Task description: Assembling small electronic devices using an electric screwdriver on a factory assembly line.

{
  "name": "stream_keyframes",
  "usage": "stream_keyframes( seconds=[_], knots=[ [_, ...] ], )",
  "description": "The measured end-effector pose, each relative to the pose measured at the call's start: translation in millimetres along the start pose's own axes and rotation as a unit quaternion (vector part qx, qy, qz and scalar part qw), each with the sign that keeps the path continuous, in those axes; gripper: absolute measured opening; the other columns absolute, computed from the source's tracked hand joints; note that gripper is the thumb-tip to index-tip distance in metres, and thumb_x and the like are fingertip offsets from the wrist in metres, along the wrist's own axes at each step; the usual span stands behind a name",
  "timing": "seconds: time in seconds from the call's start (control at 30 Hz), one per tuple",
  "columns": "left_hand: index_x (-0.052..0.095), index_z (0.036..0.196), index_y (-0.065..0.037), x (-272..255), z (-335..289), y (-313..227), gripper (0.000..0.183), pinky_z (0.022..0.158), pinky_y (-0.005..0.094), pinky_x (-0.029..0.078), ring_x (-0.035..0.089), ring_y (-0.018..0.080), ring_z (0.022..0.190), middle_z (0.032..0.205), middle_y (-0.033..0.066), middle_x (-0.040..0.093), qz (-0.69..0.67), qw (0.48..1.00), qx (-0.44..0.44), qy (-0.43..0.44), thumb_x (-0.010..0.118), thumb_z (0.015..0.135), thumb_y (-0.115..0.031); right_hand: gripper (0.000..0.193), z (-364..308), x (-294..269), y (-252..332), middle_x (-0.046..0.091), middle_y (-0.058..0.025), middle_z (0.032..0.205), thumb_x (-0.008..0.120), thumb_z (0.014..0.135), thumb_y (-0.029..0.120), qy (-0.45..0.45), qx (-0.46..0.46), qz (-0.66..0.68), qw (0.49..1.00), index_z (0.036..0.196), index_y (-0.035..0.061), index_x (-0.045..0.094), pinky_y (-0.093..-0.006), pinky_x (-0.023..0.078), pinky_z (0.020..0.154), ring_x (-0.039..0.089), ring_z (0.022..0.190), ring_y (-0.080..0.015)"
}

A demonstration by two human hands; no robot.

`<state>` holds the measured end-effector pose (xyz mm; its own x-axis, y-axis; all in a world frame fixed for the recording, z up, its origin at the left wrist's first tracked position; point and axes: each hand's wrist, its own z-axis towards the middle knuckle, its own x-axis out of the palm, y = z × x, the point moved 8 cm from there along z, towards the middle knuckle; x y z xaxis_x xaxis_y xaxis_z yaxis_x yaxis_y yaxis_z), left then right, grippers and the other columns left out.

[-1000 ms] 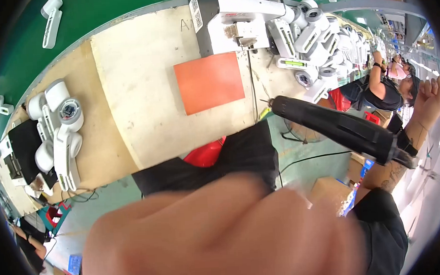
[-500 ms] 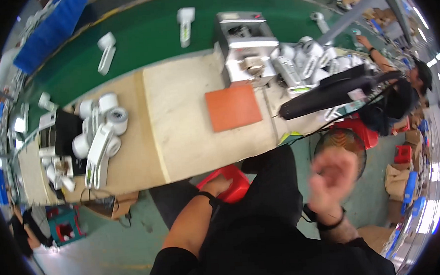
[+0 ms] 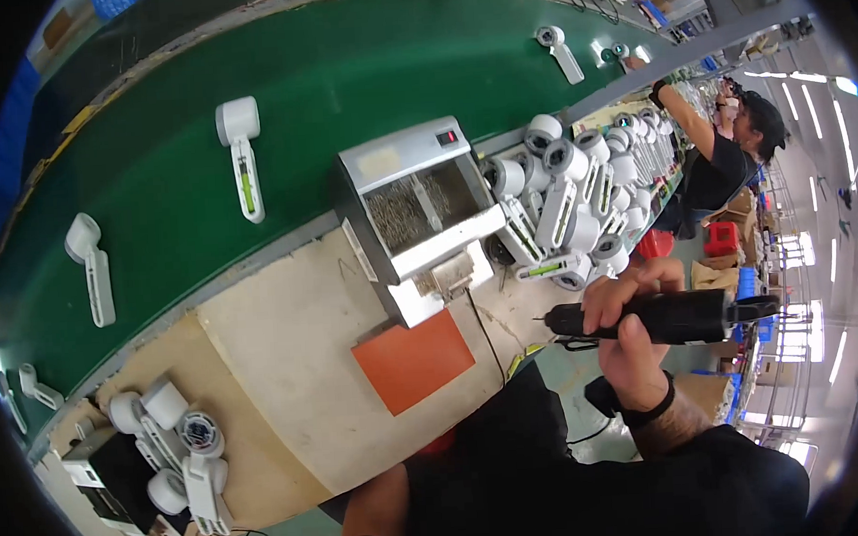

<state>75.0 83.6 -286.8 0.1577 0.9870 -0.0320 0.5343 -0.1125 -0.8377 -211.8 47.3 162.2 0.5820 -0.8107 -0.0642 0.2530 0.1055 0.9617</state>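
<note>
The person's left forearm reaches the table edge on the near side of the orange mat; the left hand is hidden there, so whether it is open or closed cannot be told. Right of the mat, the right hand is wrapped around a black electric screwdriver, its bit pointing toward the mat. Left of the mat, white round-headed devices lie clustered. Just beyond the mat stands a grey screw dispenser; beyond it to the right, more such devices are heaped in a pile. Farther beyond the mat runs a green surface bearing scattered white devices.
</note>
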Motion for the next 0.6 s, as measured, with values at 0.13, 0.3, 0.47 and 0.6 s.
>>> stream_keyframes(
  seconds=[0.13, 0.3, 0.47, 0.6],
  knots=[
    [0.062, 0.151, -0.003, -37, -63, 13, 0.067, 0.124, 0.0437, 0.038, 0.054, 0.0368, 0.147, 0.154, 0.0218, 0.062, -0.008, 0.999, -0.018, -0.026, 0.059, 0.109, -0.055, 0.058, 8, -33, 3, 0.063, -0.0055, 0.079, 0.084, 0.096, 0.043, -0.037, 0.000, -0.070, 0.997, 0.123, 0.0068, 0.047, -0.0383, 0.051, 0.070, 0.062, 0.070, -0.0200],
    [0.064, 0.148, -0.003, -45, -111, 16, 0.063, 0.122, 0.0442, 0.041, 0.057, 0.0369, 0.143, 0.149, 0.0216, 0.065, 0.011, 0.989, -0.088, -0.117, 0.059, 0.109, -0.053, 0.060, -4, -52, 11, 0.054, -0.0043, 0.085, 0.076, 0.103, 0.043, -0.030, -0.085, -0.094, 0.991, 0.135, 0.0024, 0.046, -0.0342, 0.045, 0.072, 0.056, 0.076, -0.0177],
    [0.067, 0.144, -0.003, -37, -98, -32, 0.060, 0.120, 0.0448, 0.044, 0.061, 0.0370, 0.139, 0.145, 0.0214, 0.068, 0.048, 0.989, -0.061, -0.124, 0.059, 0.109, -0.050, 0.057, -49, -44, -18, 0.055, -0.0038, 0.090, 0.072, 0.105, 0.032, -0.022, -0.134, -0.048, 0.990, 0.145, 0.0016, 0.043, -0.0356, 0.045, 0.082, 0.056, 0.082, -0.0170],
    [0.069, 0.141, -0.003, -44, -119, -67, 0.057, 0.118, 0.0452, 0.046, 0.064, 0.0371, 0.136, 0.141, 0.0212, 0.071, 0.092, 0.990, -0.005, -0.104, 0.059, 0.109, -0.049, 0.052, -105, -47, 5, 0.059, -0.0054, 0.089, 0.069, 0.103, 0.017, -0.027, -0.152, -0.093, 0.984, 0.143, 0.0020, 0.042, -0.0350, 0.048, 0.086, 0.058, 0.078, -0.0172]
  ],
)
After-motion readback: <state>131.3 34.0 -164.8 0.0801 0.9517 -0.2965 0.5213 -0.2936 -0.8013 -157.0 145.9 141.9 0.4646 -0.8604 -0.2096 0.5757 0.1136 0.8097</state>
